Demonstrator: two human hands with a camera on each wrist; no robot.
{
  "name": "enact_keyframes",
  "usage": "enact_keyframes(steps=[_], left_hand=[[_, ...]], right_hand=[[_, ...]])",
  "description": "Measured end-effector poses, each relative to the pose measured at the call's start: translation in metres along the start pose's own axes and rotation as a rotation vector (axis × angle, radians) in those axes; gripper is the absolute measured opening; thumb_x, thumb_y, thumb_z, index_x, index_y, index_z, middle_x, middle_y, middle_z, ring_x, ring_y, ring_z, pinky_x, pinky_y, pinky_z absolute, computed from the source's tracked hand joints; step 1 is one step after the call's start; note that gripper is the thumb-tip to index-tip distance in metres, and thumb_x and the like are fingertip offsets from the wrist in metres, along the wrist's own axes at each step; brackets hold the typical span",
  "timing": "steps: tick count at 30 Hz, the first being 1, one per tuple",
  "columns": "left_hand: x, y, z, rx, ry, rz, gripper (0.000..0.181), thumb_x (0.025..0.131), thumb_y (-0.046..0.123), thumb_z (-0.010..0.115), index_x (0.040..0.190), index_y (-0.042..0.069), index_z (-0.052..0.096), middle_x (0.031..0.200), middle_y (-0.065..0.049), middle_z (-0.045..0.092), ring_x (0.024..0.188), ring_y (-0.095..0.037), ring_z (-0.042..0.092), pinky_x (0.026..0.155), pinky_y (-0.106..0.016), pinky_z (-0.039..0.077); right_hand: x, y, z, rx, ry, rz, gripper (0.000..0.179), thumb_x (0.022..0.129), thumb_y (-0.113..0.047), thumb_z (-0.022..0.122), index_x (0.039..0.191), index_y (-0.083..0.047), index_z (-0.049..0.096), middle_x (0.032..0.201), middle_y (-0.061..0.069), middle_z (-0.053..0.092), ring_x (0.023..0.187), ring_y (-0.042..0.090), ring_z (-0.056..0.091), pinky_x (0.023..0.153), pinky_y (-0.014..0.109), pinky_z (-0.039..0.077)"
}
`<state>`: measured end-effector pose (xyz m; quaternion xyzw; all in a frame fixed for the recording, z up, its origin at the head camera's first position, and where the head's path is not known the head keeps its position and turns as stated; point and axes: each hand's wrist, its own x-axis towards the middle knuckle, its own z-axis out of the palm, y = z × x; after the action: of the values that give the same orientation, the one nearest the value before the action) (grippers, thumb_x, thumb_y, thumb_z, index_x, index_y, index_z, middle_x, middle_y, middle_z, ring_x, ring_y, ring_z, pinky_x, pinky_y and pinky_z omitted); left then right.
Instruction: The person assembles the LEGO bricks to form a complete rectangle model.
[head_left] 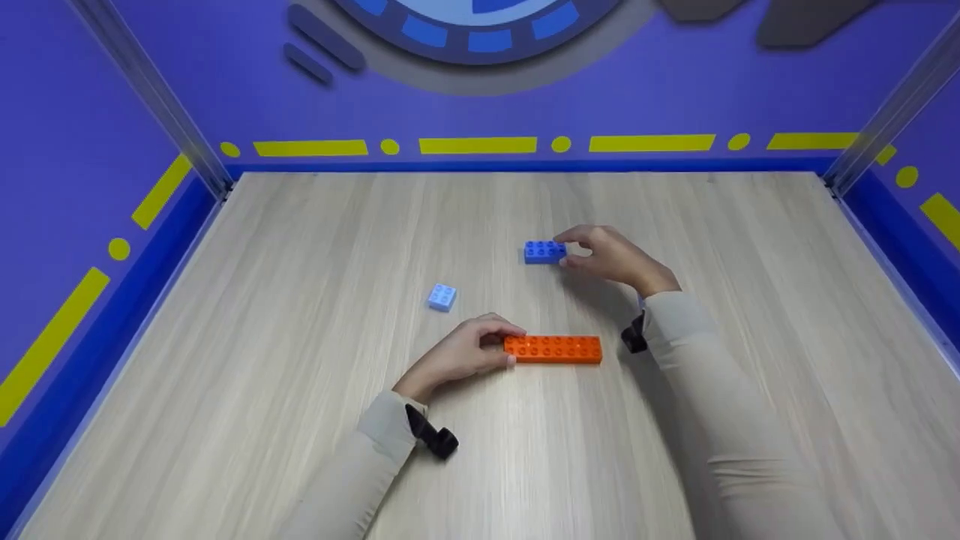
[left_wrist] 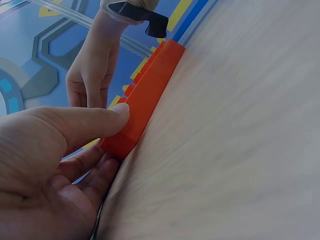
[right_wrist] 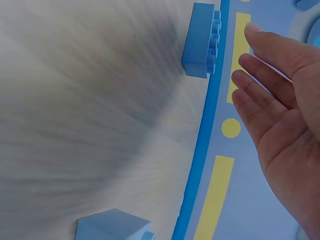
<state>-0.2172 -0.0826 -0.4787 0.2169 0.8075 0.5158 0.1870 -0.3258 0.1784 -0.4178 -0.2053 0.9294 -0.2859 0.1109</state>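
My left hand (head_left: 463, 351) pinches the left end of a long orange toy brick (head_left: 559, 349), which lies flat on the table. The left wrist view shows the thumb pressed on the side of the orange brick (left_wrist: 150, 95), with fingers on its far side. Farther back, my right hand (head_left: 615, 257) is beside the right end of a blue toy brick (head_left: 541, 252). In the right wrist view, the fingers of the right hand (right_wrist: 285, 100) are extended and apart from the blue brick (right_wrist: 199, 42).
A small light blue brick (head_left: 442, 297) lies on the wooden table (head_left: 315, 247), left of the blue brick and behind my left hand. Purple-blue panels (head_left: 247, 97) with yellow marks wall the table at the back and sides.
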Motion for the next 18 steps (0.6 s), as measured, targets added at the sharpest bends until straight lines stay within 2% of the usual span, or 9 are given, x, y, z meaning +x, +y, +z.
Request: enact_keyframes(steps=[3, 10, 18], left_hand=[[0.000, 0.001, 0.000, 0.003, 0.001, -0.008, 0.039, 0.083, 0.008, 0.071, 0.120, 0.017, 0.067, 0.121, 0.000, 0.060, 0.111, -0.014, 0.053, 0.100, -0.034, 0.042], [0.001, -0.001, 0.001, 0.023, 0.008, 0.024, 0.041, 0.081, 0.006, 0.071, 0.121, 0.015, 0.067, 0.118, -0.001, 0.061, 0.107, -0.014, 0.053, 0.098, -0.033, 0.043], [0.000, 0.001, 0.001, 0.006, 0.005, 0.009, 0.041, 0.082, 0.006, 0.071, 0.121, 0.017, 0.067, 0.120, -0.001, 0.060, 0.108, -0.015, 0.053, 0.098, -0.034, 0.044]], right_hand=[[0.003, 0.001, 0.000, 0.006, 0.000, -0.002, 0.042, 0.093, -0.017, 0.064, 0.133, -0.008, 0.057, 0.138, 0.012, 0.055, 0.127, 0.036, 0.049, 0.105, 0.051, 0.040], [0.011, 0.006, 0.002, 0.005, -0.010, -0.001, 0.040, 0.093, -0.013, 0.062, 0.133, -0.007, 0.057, 0.139, 0.013, 0.054, 0.128, 0.036, 0.049, 0.106, 0.051, 0.039], [0.017, 0.010, 0.005, -0.016, -0.023, -0.032, 0.038, 0.093, -0.008, 0.060, 0.131, -0.004, 0.058, 0.139, 0.017, 0.053, 0.130, 0.037, 0.047, 0.108, 0.052, 0.036]])
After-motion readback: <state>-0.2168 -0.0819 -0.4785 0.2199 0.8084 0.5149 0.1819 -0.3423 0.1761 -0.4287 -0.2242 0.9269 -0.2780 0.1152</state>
